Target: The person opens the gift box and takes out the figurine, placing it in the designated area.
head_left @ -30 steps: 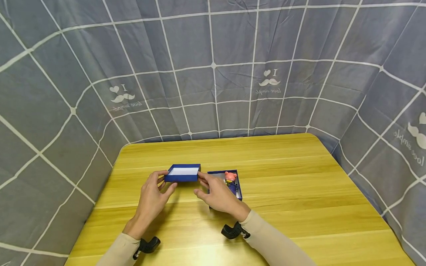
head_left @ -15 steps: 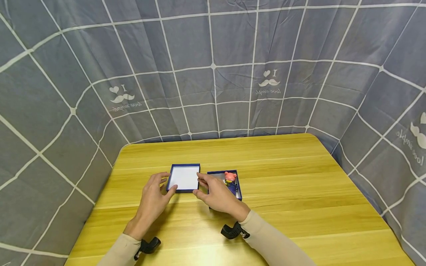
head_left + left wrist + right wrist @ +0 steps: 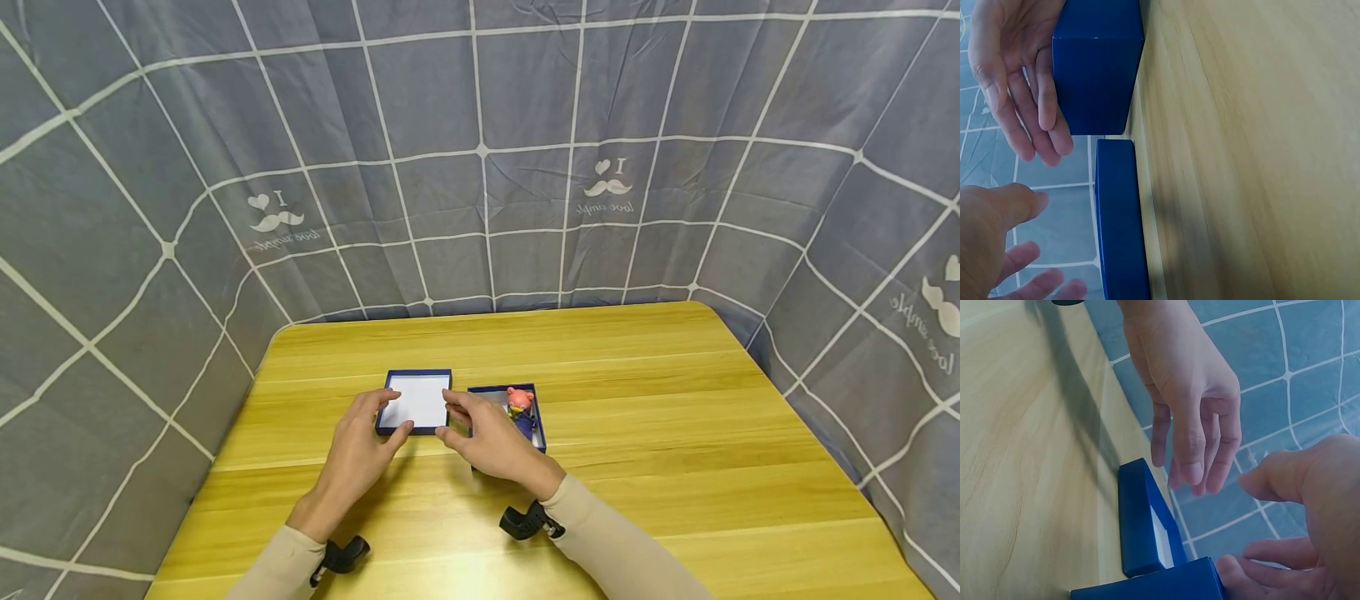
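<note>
A shallow blue box lid (image 3: 417, 402) lies on the table with its white inside facing up. My left hand (image 3: 356, 446) hovers over its left side, thumb and fingers apart and holding nothing. Between the lid and a deeper blue box (image 3: 1094, 81) is my right hand (image 3: 491, 437), its fingers extended and its grasp empty. Inside that box rests a toy figure (image 3: 521, 408) with a pink, round-eared head and a dark blue body. My right forearm and hand hide the box's near left part. In the right wrist view, the left hand (image 3: 1188, 394) is above the lid.
The wooden table (image 3: 675, 433) extends on both sides. A grey curtain (image 3: 525, 208) with white grid lines surrounds its back and sides. Black wrist mounts (image 3: 525, 521) stick out from the sleeves.
The lid was tilted up between both hands; its near edge came down and it now lies flat. My left hand then moved slightly right, over the lid. The right hand hardly moved.
</note>
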`<state>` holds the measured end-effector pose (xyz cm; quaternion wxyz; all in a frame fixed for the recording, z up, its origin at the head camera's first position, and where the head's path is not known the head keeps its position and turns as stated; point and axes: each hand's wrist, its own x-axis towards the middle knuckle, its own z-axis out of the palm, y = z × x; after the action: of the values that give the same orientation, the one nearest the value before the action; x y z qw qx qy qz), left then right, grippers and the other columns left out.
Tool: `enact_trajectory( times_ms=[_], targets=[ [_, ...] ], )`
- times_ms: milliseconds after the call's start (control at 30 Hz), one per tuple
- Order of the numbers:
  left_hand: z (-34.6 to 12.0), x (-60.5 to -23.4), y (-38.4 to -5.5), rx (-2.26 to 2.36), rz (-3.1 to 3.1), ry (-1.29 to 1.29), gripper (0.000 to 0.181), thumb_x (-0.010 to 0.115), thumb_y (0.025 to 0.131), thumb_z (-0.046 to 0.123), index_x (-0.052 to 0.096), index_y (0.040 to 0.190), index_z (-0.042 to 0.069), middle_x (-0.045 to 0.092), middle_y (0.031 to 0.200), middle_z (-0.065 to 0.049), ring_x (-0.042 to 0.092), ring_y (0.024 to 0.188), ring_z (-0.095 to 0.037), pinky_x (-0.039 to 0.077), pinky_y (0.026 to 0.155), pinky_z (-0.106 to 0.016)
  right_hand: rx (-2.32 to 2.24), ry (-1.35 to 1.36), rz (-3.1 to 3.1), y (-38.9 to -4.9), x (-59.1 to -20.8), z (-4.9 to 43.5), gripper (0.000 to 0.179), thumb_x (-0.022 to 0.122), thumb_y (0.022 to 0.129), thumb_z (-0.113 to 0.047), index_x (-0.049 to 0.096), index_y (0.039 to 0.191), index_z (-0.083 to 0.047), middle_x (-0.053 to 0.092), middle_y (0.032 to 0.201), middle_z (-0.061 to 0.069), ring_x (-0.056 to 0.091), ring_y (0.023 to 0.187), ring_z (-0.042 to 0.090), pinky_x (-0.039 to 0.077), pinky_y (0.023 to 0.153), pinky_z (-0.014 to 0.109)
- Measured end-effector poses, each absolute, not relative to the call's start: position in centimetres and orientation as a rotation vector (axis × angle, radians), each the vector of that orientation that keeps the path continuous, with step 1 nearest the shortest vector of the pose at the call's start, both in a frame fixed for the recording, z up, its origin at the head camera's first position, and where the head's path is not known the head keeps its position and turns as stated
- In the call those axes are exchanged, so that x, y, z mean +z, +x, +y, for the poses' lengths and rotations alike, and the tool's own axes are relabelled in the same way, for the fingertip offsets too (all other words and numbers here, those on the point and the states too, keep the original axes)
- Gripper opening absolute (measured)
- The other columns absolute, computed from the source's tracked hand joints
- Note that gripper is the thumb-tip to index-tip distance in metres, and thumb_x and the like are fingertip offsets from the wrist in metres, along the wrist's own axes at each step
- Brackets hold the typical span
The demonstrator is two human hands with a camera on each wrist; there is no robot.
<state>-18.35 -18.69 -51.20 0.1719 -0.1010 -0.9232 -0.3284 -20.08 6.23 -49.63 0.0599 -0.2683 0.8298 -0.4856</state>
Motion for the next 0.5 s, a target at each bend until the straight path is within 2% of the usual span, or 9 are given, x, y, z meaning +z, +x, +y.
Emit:
enact_trajectory(
  times_ms=[267,500],
  targets=[
    [-18.26,-51.31,-18.44,-0.942,-2.644,-0.315,0.052,0.094,0.101,0.014,0.072,0.145,0.0,0.071,0.15,-0.027,0.075,0.133,-0.05,0.065,0.112,-0.066,-1.508,-0.832,2.487,-20.1,-49.35,6.48,0.059,0.071,0.118,-0.024,0.056,0.17,0.001,0.061,0.169,0.027,0.07,0.151,0.044,0.06,0.124,0.051],
    [-18.05,-51.33,-18.35,-0.94,-2.649,-0.349,0.054,0.093,0.101,0.014,0.07,0.148,0.001,0.071,0.151,-0.026,0.074,0.134,-0.049,0.065,0.111,-0.066,-1.579,-0.847,2.454,-20.11,-49.1,6.83,0.058,0.072,0.117,-0.021,0.057,0.169,0.001,0.063,0.165,0.026,0.069,0.15,0.047,0.061,0.123,0.05]
  ],
)
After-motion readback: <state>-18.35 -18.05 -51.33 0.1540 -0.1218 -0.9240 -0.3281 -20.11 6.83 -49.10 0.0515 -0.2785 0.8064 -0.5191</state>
